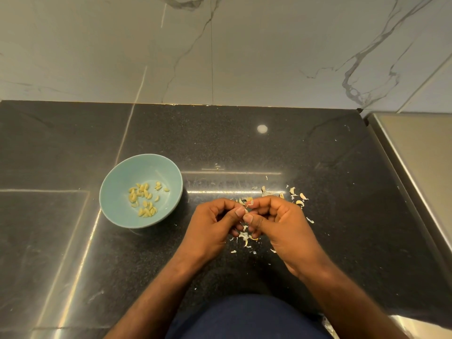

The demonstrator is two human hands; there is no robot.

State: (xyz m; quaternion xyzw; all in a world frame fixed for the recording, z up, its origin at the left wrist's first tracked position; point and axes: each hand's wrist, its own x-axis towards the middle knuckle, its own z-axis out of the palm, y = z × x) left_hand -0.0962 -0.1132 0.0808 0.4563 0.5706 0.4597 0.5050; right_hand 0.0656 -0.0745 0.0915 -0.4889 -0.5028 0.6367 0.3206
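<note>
Pinching one garlic clove [246, 210] between curled fingertips, left hand [212, 223] and right hand [277, 221] meet over mid-countertop [318, 155]. One teal bowl [115, 182], leftward, holds roughly two dozen peeled cloves [144, 199]. About five unpeeled cloves [302, 196] lie behind, amid skin scraps [244, 237].

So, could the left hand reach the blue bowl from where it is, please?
Probably yes: only open counter lies between the left hand and the bowl, though it and the right hand pinch a garlic clove.
</note>
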